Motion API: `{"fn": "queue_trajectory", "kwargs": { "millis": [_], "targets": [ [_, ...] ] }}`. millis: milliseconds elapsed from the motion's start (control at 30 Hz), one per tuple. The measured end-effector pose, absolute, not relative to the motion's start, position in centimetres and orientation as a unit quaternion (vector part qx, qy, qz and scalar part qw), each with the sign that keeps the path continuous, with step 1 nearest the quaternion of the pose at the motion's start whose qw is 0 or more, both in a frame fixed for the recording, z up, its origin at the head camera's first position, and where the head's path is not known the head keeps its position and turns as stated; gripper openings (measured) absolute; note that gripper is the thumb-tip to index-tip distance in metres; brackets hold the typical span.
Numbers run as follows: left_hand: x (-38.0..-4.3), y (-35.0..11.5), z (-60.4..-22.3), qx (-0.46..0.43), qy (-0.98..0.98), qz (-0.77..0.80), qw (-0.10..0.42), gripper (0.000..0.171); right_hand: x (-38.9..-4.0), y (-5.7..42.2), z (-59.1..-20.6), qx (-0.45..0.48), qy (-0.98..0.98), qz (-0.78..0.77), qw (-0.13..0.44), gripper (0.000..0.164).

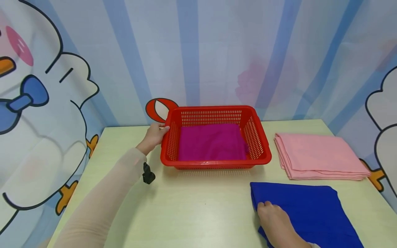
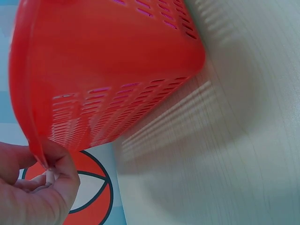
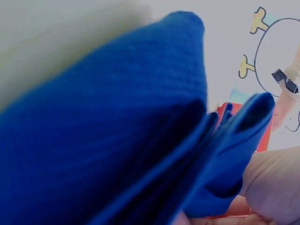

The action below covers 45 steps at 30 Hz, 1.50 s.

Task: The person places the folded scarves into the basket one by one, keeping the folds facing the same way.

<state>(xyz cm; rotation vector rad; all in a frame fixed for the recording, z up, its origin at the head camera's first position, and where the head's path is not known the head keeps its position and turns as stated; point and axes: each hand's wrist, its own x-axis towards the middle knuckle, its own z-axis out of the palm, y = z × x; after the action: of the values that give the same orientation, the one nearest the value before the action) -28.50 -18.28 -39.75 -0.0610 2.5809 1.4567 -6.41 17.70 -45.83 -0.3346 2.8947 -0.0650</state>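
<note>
A red plastic basket [image 1: 216,163] stands toward the back of the table, with a folded magenta cloth [image 1: 211,143] lying inside it. At the basket's left rim is my left hand [image 1: 154,135]; in the left wrist view its thumb and fingers pinch the lip. My right hand [image 1: 274,220] grips the left edge of a folded blue cloth [image 1: 313,210] at the front right. Close up in the right wrist view, that cloth's stacked layers [image 3: 140,117] bunch at the hand, and part of the fingers is hidden behind them.
A folded pink cloth [image 1: 319,155] lies right of the basket, behind the blue one. The pale table [image 1: 186,210] backs onto a striped curtain [image 1: 217,51] with cartoon figures. A small black device [image 1: 148,174] hangs at the left wrist.
</note>
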Motion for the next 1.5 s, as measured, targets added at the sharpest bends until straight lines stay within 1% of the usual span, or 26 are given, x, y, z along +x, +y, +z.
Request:
{"fn": "queue_trajectory", "kwargs": {
  "millis": [233, 400, 633, 800, 1133, 1233, 1500],
  "targets": [
    [-28.6, -18.4, -40.0, -0.012, 0.867, 0.491, 0.084, 0.044, -6.5, 17.2, -45.7, -0.121, 0.987, -0.030, 0.106, 0.012],
    [-28.6, -18.5, -40.0, -0.010, 0.866, 0.493, 0.085, 0.044, -6.4, 16.9, -45.7, -0.131, 0.987, -0.034, 0.090, 0.012],
    [-28.5, -18.5, -40.0, -0.001, 0.862, 0.500, 0.087, 0.044, -6.5, 16.2, -45.9, -0.144, 0.986, -0.049, 0.063, 0.016],
    [-28.5, -18.5, -40.1, -0.003, 0.865, 0.494, 0.086, 0.044, -6.6, 15.5, -46.0, -0.150, 0.985, -0.056, 0.058, 0.017],
    [-28.4, -18.5, -40.2, -0.006, 0.863, 0.497, 0.086, 0.045, -6.5, 14.3, -46.0, -0.168, 0.984, -0.067, 0.004, 0.018],
    [-28.4, -18.6, -40.2, -0.003, 0.863, 0.498, 0.083, 0.044, -6.6, 13.9, -46.1, -0.169, 0.983, -0.068, 0.006, 0.017],
    [-28.4, -18.5, -40.0, 0.001, 0.865, 0.495, 0.081, 0.043, -6.8, 13.1, -45.9, -0.160, 0.983, -0.079, 0.031, 0.014]
  ]
}}
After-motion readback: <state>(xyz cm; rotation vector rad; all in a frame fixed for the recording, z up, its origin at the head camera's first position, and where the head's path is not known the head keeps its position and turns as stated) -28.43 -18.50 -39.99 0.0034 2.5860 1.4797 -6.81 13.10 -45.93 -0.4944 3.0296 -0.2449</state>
